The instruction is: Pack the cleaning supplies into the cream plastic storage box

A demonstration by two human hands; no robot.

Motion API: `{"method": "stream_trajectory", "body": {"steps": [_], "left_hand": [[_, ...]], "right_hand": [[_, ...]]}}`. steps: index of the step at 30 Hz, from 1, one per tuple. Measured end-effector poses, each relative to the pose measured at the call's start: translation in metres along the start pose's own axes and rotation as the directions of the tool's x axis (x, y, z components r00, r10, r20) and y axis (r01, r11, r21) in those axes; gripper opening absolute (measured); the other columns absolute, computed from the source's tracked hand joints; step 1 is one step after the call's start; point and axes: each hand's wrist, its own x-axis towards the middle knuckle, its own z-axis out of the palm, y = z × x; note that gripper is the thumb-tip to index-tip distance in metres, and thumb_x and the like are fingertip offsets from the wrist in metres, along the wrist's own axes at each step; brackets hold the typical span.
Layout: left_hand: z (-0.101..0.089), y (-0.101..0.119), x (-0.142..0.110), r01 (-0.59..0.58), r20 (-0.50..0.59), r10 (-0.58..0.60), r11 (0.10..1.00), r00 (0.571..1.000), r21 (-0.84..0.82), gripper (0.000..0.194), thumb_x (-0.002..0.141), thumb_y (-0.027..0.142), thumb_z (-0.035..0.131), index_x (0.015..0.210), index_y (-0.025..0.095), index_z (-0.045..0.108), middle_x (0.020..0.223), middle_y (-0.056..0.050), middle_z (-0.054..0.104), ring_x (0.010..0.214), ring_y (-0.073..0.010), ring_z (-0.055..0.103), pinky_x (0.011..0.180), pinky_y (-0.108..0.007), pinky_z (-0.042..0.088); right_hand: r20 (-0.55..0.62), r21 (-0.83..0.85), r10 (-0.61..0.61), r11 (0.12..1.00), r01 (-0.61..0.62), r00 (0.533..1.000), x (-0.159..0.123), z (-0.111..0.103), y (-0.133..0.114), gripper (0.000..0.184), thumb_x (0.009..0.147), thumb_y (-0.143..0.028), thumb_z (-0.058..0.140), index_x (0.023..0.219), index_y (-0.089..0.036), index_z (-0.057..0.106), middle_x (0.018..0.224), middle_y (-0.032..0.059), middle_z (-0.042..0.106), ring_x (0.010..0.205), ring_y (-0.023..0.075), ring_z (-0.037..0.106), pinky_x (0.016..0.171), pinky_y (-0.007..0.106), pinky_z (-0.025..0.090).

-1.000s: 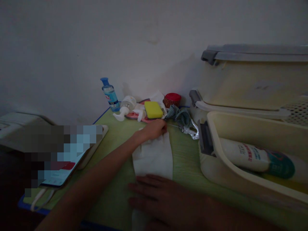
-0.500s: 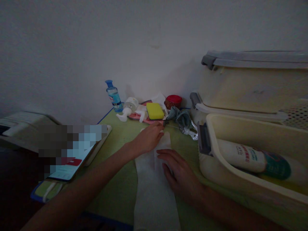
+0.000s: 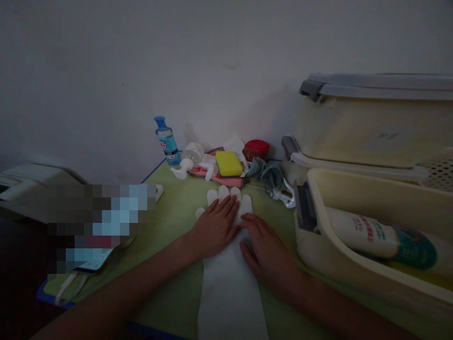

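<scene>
A long white glove (image 3: pixel 231 293) lies flat on the green tabletop (image 3: pixel 173 203), its fingertips pointing toward the wall and its cuff running off the bottom of the view. My left hand (image 3: pixel 216 229) rests flat on the glove's palm, fingers stretched out over the base of the glove's fingers. Along the glove's right edge, my right hand (image 3: pixel 265 245) touches it with bent, parted fingers. Neither hand grips anything that I can see.
Against the wall stand a blue bottle (image 3: pixel 169 146), a lying pump bottle (image 3: pixel 191 157), a yellow sponge (image 3: pixel 228 164), a red-lidded jar (image 3: pixel 256 149) and a grey mesh cloth (image 3: pixel 267 174). A phone (image 3: pixel 102 255) is at left. On the right, an open cream bin (image 3: pixel 313 186) holds a white-green bottle (image 3: pixel 389 236).
My left hand has drawn back from the glove's fingertips to its palm and flattened out. The glove's fingers now show spread apart. My right hand has barely moved.
</scene>
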Motion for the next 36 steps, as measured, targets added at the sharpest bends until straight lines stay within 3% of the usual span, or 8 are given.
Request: {"method": "stream_trajectory", "body": {"steps": [6,12,24,30,36], "left_hand": [[0.003,0.001,-0.001,0.023,0.000,-0.023,1.000,1.000,0.007,0.058,0.092,0.042,0.028,0.138,0.007,0.029,0.148,-0.015,0.023,0.137,-0.0255,0.022,0.109,-0.043,0.025],[0.001,0.004,-0.002,0.072,0.017,-0.072,0.997,0.997,-0.001,0.060,0.090,0.046,0.031,0.140,0.011,0.029,0.149,-0.011,0.020,0.136,-0.0328,0.019,0.108,-0.049,0.024],[0.004,0.003,-0.002,0.079,-0.003,-0.079,0.997,0.997,-0.006,0.061,0.090,0.047,0.032,0.140,0.011,0.027,0.149,-0.013,0.021,0.136,-0.0335,0.017,0.107,-0.051,0.025],[-0.002,0.000,-0.001,0.104,-0.012,-0.105,0.994,0.994,-0.017,0.063,0.091,0.047,0.029,0.139,0.006,0.028,0.148,-0.016,0.021,0.135,-0.0330,0.022,0.108,-0.048,0.025],[-0.013,-0.023,0.002,0.274,-0.068,-0.279,0.959,0.958,-0.077,0.053,0.092,0.030,0.028,0.136,0.000,0.028,0.144,-0.021,0.030,0.135,-0.0237,0.026,0.109,-0.037,0.027]], "right_hand": [[0.081,-0.180,-0.018,0.983,0.032,0.997,0.000,0.005,0.007,0.048,0.084,-0.027,0.045,0.127,-0.006,0.042,0.133,0.0222,0.044,0.126,0.0300,0.039,0.102,0.051,0.035],[0.222,-0.240,0.050,0.971,0.005,0.974,0.005,0.001,0.005,0.056,0.085,-0.035,0.043,0.132,-0.003,0.039,0.138,0.0219,0.038,0.130,0.0309,0.033,0.103,0.054,0.030],[0.122,-0.224,0.019,0.975,0.009,0.992,0.009,0.003,0.011,0.054,0.086,-0.040,0.044,0.127,-0.005,0.045,0.131,0.0220,0.048,0.122,0.0314,0.043,0.100,0.054,0.034],[0.146,-0.274,0.010,0.961,0.031,0.989,0.007,0.006,0.011,0.056,0.088,-0.040,0.041,0.129,-0.002,0.043,0.134,0.0220,0.045,0.124,0.0311,0.041,0.101,0.052,0.035],[0.172,-0.285,0.035,0.958,0.016,0.985,0.008,0.003,0.009,0.057,0.088,-0.040,0.041,0.131,-0.001,0.042,0.134,0.0226,0.044,0.124,0.0308,0.041,0.101,0.051,0.035]]}}
